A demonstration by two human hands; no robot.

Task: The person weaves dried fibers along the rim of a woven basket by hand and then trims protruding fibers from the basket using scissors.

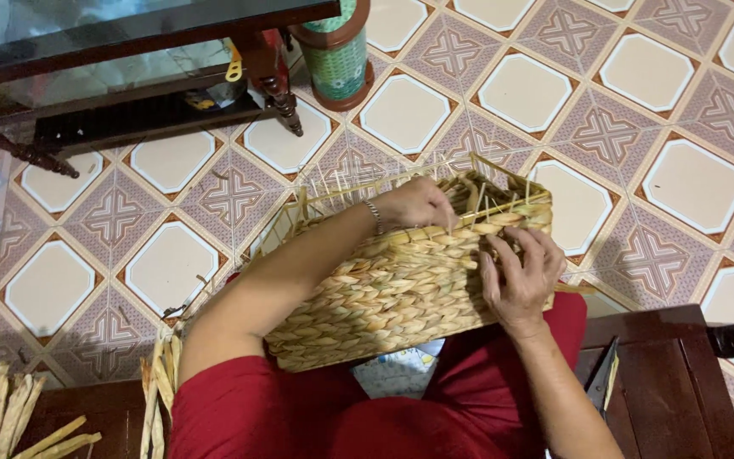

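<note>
A rectangular woven straw basket (384,297) lies tilted on my lap, its open rim turned away from me with loose thin stakes sticking up. My left hand (418,202) reaches over the top edge and pinches a strand at the rim, fingers closed. A thin bracelet sits on that wrist. My right hand (520,276) presses against the basket's near right corner, fingers curled around the braided edge. My red clothing (299,412) shows below the basket.
A dark wooden glass-topped table (129,51) stands at the top left, beside a green patterned cylinder (337,55) on the tiled floor. Loose dried straw strips (10,416) lie at the lower left. Dark wooden furniture (664,374) sits at the lower right.
</note>
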